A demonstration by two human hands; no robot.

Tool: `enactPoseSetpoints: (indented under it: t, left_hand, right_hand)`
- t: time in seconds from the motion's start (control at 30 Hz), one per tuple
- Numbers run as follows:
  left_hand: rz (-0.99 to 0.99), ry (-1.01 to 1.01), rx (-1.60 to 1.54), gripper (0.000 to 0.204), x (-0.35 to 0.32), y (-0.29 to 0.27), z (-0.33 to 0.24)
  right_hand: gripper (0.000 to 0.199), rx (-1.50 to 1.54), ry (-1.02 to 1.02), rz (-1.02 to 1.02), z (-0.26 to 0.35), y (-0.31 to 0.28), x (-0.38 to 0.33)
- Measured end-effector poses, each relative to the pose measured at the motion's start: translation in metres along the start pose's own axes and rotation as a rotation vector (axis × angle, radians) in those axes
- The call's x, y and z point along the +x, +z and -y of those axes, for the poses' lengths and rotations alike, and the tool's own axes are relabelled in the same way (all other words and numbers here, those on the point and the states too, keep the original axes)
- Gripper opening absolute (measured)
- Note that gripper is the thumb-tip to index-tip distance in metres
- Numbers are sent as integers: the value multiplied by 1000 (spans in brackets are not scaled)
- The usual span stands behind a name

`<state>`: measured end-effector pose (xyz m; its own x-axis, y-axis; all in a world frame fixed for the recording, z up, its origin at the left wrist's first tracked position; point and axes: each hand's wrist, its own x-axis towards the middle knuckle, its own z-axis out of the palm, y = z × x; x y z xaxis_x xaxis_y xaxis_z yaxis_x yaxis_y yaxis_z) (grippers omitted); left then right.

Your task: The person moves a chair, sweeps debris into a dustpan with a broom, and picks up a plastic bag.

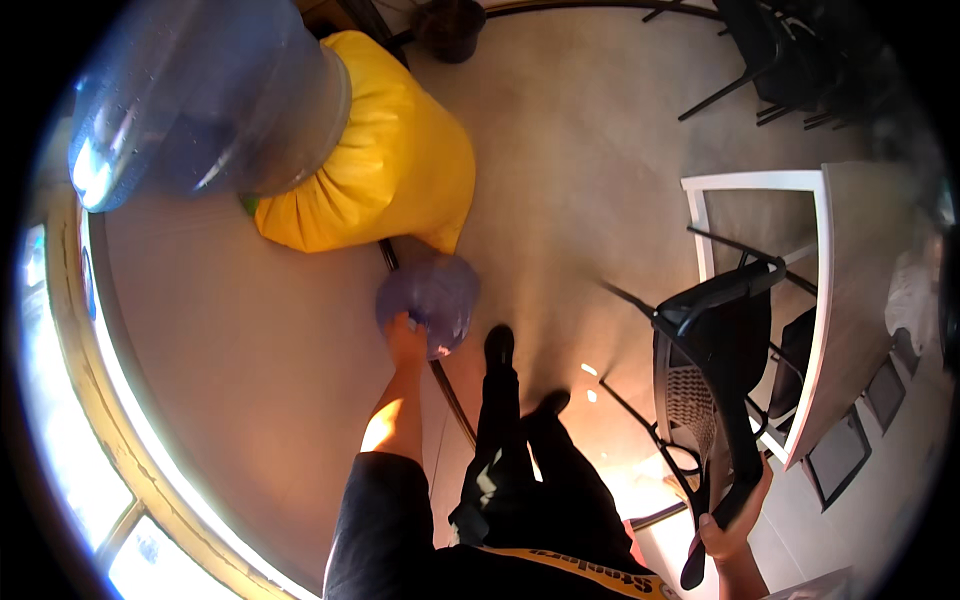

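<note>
My left hand (404, 340) is closed on a bluish water jug (430, 300) at the round tabletop's (250, 380) right edge; it looks bulky, smooth, probably slippery. My right hand (728, 528) is wrapped round a black chair's (715, 380) rigid backrest.

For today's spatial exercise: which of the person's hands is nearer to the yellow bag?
Left. The left hand grips a purple bottle just below the yellow bag; the right hand holds a black chair far away.
</note>
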<state>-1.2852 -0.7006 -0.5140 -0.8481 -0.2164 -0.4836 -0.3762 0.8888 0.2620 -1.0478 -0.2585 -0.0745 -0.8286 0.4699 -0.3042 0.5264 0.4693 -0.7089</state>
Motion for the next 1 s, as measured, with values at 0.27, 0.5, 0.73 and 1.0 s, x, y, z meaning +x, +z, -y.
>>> enactPoseSetpoints:
  t: [0.27,0.5,0.73,1.0]
  left_hand:
    - [102,45,145,50,-14,-13,-20]
    - [13,-50,212,55,-46,-16,-40]
    - [223,283,61,51,-119,-2,-74]
    - [446,797,149,43,-288,10,-83]
  right_hand:
    - [99,6,-2,-9,2,1,4]
    - [100,-141,-65,16,17,-13,4]
    - [93,-37,-197,-87,9,-18,-11]
    - [59,-232,-570,-151,-9,-38,-145]
